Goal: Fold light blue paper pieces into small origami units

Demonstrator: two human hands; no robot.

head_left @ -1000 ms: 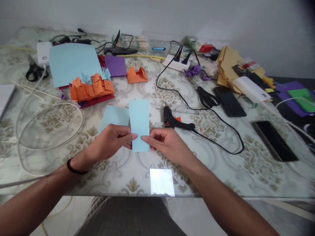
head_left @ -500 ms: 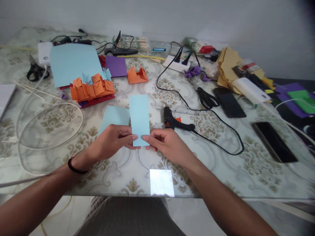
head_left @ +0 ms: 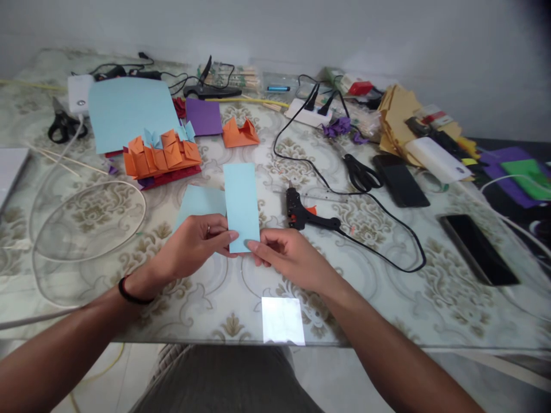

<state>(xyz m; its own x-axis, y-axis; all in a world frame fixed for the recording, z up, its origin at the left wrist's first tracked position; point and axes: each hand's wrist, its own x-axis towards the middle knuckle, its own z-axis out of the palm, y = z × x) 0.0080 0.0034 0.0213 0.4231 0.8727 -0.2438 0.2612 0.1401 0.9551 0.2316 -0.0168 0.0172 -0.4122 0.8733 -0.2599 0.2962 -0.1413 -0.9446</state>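
Observation:
A narrow light-blue paper rectangle (head_left: 241, 201) stands out from me, pinched along its near end by both hands. My left hand (head_left: 200, 241) grips the lower left edge, thumb on top. On the lower right corner, my right hand (head_left: 286, 252) presses its thumb, fingers curled underneath. Partly behind my left hand lies another light-blue sheet (head_left: 202, 201). Right of the paper rests a black hot glue gun (head_left: 301, 211) with its cord. Further back sit a row of folded orange paper pieces (head_left: 161, 155) with light-blue tips and a separate folded orange piece (head_left: 240, 135).
At the back left are a large light-blue sheet (head_left: 133, 109) and a purple sheet (head_left: 204, 117). Black-handled scissors (head_left: 362, 172) and two phones (head_left: 400, 180) lie to the right. A power strip (head_left: 307, 113) sits behind them. A white cable (head_left: 144, 206) loops on the left.
The light-blue rectangle and both hands have shifted slightly left. My right thumb has slid closer to the paper's lower corner. The other things look unmoved.

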